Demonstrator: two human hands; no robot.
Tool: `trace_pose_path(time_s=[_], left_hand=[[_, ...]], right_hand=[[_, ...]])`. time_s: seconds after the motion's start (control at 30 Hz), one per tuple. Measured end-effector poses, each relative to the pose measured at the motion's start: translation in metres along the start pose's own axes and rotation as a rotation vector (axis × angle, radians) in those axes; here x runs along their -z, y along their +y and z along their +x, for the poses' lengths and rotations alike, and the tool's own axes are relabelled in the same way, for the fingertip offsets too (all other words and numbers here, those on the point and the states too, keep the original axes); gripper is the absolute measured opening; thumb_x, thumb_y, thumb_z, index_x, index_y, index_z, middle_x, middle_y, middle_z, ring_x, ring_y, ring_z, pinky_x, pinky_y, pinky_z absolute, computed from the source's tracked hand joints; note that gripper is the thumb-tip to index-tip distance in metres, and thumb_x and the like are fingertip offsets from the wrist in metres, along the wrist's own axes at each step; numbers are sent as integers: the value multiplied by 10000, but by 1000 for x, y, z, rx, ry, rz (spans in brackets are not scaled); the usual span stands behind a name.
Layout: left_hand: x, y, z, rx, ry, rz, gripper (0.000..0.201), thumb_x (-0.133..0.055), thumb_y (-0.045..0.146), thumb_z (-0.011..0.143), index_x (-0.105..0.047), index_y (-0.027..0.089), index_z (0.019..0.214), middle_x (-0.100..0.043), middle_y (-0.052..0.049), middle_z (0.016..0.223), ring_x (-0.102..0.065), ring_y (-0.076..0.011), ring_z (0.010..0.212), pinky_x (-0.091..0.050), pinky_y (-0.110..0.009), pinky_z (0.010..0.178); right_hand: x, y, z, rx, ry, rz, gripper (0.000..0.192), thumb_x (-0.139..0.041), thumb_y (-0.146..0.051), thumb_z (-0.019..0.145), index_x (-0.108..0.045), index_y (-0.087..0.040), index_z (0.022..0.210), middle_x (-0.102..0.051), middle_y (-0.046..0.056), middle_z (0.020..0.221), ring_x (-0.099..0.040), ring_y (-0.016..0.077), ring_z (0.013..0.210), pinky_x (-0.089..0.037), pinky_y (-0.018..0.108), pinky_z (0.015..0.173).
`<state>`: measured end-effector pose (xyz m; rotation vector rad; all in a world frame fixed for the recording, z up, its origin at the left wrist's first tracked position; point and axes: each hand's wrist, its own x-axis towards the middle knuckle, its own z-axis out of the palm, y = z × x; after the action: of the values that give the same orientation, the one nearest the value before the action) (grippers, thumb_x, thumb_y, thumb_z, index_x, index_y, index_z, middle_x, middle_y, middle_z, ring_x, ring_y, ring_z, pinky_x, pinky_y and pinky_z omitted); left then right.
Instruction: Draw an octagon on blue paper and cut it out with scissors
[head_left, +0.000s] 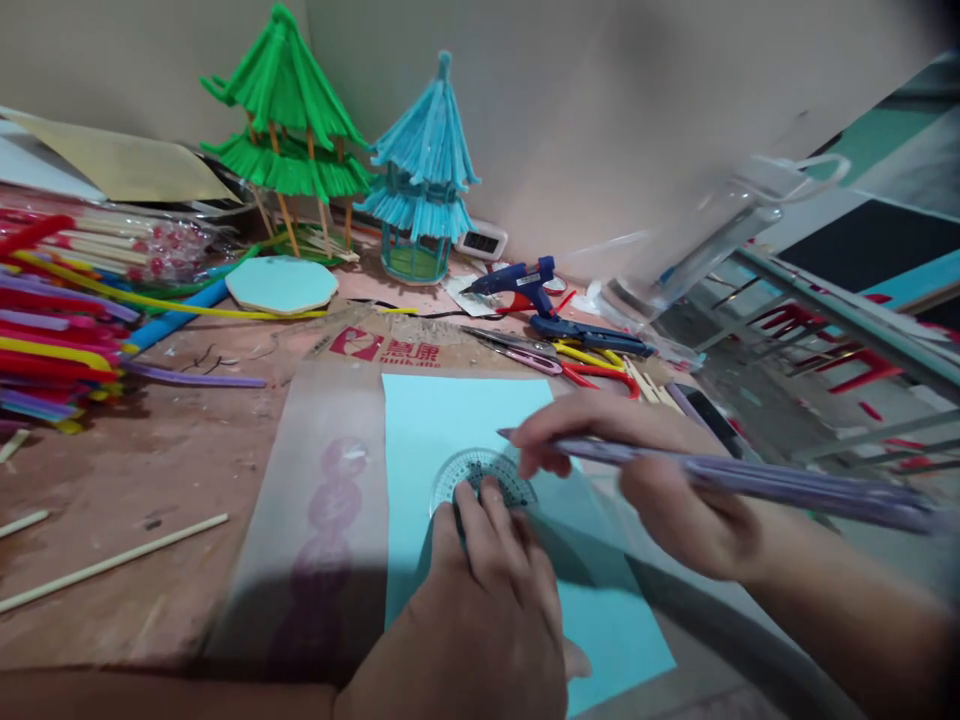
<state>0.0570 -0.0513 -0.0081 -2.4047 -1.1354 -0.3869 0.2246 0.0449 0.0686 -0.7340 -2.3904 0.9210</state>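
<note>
A sheet of light blue paper [420, 410] lies before me, with a clear protractor [452, 478] on it. My left hand [480, 610] presses down on the protractor with its fingers stretched out, covering its lower part. Above the paper, my right hand [675, 480] is closed around a purple pen [795, 485]. The pen's tip points left, close to the protractor's upper right edge; whether it touches the paper I cannot tell. Under the blue sheet is a pale plastic-like sheet [300, 480] with faint purple round marks.
At the back stand a green pavilion model [289, 100] and a blue one [427, 160]. A blue glue gun [517, 280], a utility knife [592, 335] and scissors [517, 352] lie behind the paper. Colourful pipe cleaners [60, 340] heap at left; a clear bottle [697, 245] stands right.
</note>
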Motion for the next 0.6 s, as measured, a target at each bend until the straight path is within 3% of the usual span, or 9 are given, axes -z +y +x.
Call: trace_pose_path(time_s=[0.07,0.17,0.37,0.47,0.6], left_hand=[[1,-1,1,1,16,3,592,-393,559,1026,-686,54,1120,-722,-220,1120,-727,-327,1028,-531,-431,845],[4,-3,2,-5,8,-6,602,-393,546,1030,-698,35,1122,-721,-230,1116,-732,-324,1011,-549,-416,824],[4,-5,3,-15,1,-6,625,-353,537,1041,-704,24,1101,-749,-206,1048,-750,-306,925,-574,-404,772],[3,-4,3,-18,-18,-7,624,-385,561,1026,-681,25,1145,-742,-200,1094,-744,-310,954,-576,-411,792],[1,-2,0,-15,-10,8,543,-331,452,1059,-648,28,1178,-740,-190,1115,-725,-299,1028,-563,-416,843]], right_hand=[[-11,3,23,23,-33,-42,289,-467,-338,1043,-680,-150,992,-702,38,850,-654,136,766,-488,244,685],[-32,13,49,-35,-46,65,255,-614,-302,952,-599,-162,740,-571,-28,667,-533,96,621,-431,212,576],[-58,33,55,-224,11,352,272,-731,-222,809,-475,-195,720,-467,-89,594,-405,66,522,-323,181,462],[-59,36,54,-217,83,311,305,-682,-186,809,-422,-199,651,-427,-87,573,-382,63,522,-304,185,464],[-58,37,55,-160,122,224,306,-612,-163,816,-383,-206,617,-382,-88,570,-355,59,519,-303,194,480]])
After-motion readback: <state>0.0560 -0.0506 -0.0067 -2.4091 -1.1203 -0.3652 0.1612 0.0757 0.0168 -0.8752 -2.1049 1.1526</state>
